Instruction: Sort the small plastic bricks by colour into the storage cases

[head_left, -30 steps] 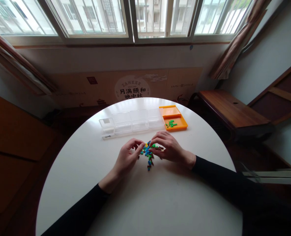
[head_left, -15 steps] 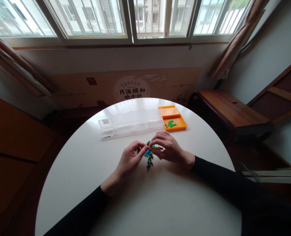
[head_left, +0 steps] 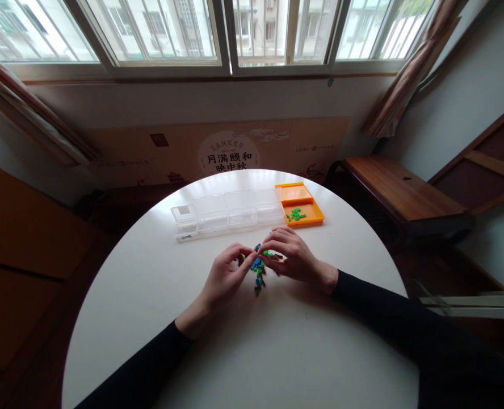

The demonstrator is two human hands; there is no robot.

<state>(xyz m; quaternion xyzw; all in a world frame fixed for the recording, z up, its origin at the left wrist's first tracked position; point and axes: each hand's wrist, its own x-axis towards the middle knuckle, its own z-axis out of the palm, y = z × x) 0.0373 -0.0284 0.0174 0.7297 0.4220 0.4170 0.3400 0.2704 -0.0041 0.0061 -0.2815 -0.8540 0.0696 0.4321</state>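
My left hand (head_left: 229,270) and my right hand (head_left: 290,254) meet over the middle of the table, thumbs and forefingers pinched together, fingertip to fingertip. Whatever is between the fingertips is too small to make out. Below them lies a loose heap of tiny building bricks (head_left: 259,274) in blue, green and brown, partly covered by the fingers. Behind my right hand, an orange box (head_left: 315,215) lies with its lid folded back. Several small green bricks (head_left: 296,215) are inside it.
A row of clear plastic compartment boxes (head_left: 213,215) joins the orange box on its left. All of it stands on a round white table (head_left: 141,295). A wooden bench (head_left: 399,180) is at the right, beyond the table edge. Windows and a printed cardboard panel (head_left: 273,145) are behind.
Almost nothing differs. Both hands keep the same pinch at the same place over the bricks, and the whole view has shifted very slightly.
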